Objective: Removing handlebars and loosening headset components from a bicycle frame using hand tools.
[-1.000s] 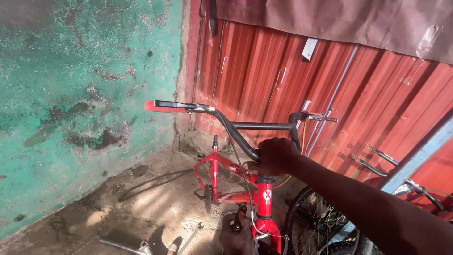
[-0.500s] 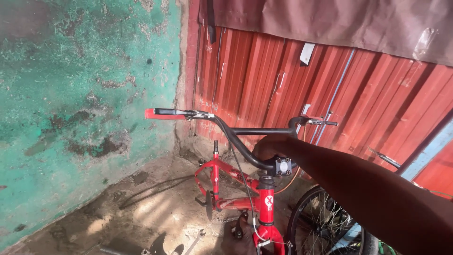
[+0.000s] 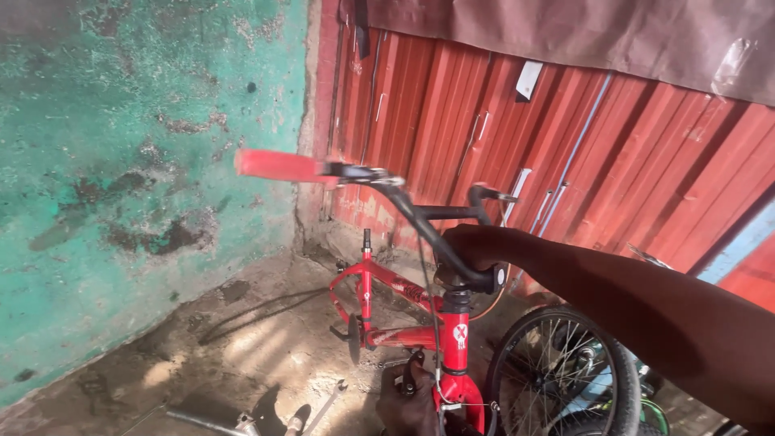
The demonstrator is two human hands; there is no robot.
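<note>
dirt floor corner, r hand (image 3: 476, 246) grip clamped round handlebars (image 3: 420, 222), l hand (image 3: 412, 400) grip unclear.

Red bicycle frame (image 3: 401, 333), red handlebar grip (image 3: 278, 165), mottled green wall (image 3: 137, 161).

A small red bicycle (image 3: 404, 315) stands upright on the dirt floor near the far corner, where the green wall meets the red metal sheeting, its front end toward the near right. Its black handlebar (image 3: 420, 222) rises high and sweeps left to a red grip (image 3: 278, 165), with a black crossbar between the two arms. The seat tube stands bare at the far left of the frame, and the spoked front wheel (image 3: 557, 379) with a black tyre sits at the near right.
</note>
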